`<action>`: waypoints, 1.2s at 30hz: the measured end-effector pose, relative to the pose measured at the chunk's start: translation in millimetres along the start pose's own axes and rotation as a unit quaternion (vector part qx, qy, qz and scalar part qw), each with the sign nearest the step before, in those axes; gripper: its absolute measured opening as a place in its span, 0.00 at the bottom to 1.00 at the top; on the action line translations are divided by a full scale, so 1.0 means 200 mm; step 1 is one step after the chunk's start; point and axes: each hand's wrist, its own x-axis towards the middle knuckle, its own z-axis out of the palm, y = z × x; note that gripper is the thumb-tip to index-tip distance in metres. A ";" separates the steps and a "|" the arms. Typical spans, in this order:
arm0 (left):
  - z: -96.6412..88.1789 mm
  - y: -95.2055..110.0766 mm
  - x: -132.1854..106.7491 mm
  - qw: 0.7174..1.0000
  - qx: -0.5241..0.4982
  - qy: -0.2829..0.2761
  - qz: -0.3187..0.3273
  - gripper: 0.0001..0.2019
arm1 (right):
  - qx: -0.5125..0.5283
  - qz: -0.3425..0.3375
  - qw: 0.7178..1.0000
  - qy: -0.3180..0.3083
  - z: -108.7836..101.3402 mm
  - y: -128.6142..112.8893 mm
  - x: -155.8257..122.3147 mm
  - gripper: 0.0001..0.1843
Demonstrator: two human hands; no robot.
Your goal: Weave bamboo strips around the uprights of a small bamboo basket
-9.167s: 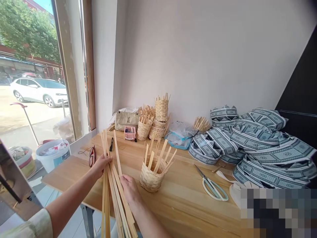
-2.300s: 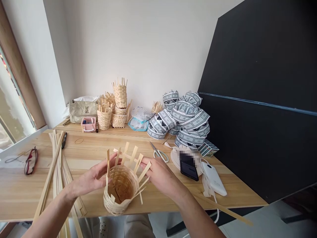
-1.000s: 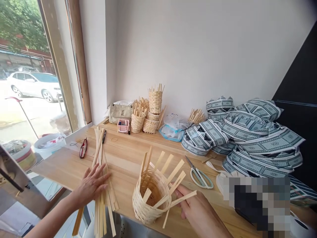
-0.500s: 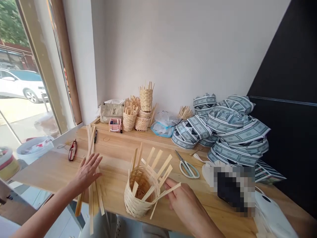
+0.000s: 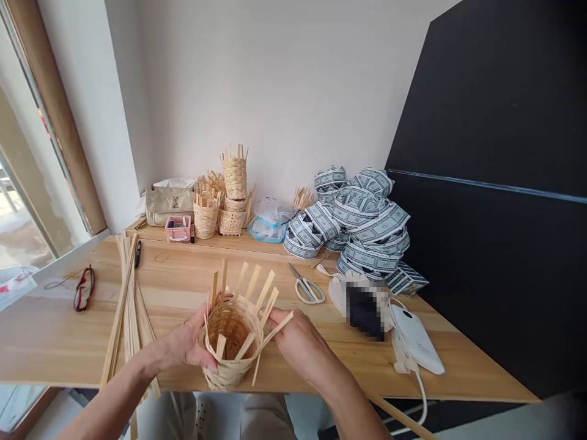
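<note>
At the near table edge (image 5: 413,366), an unfinished woven basket (image 5: 232,342) sits between both hands, loose splints sticking up. Left hand (image 5: 186,345) cups its side, fingers curled against the weave; right hand (image 5: 298,339) pinches one bent splint (image 5: 279,327). Bamboo strips (image 5: 126,293) lie just left.

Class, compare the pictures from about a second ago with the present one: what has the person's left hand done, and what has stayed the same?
The left hand has left the loose bamboo strips, where it lay flat, and come across to hold the side of the small woven basket. The right hand stays at the basket's far side, fingers on a projecting strip. The strips, scissors and red glasses lie on the table as before.
</note>
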 end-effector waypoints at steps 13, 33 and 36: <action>0.05 0.10 0.06 0.999 0.035 0.018 0.006 0.59 | 0.062 -0.011 0.995 -0.077 0.00 0.06 0.06 0.14; 0.02 0.21 -0.02 0.965 -0.208 0.126 -0.095 0.60 | 0.027 0.046 0.997 0.058 0.06 0.18 -0.33 0.17; 0.05 0.20 0.01 0.938 -0.322 0.106 -0.080 0.54 | 0.210 0.073 0.969 0.102 0.00 0.20 -0.22 0.22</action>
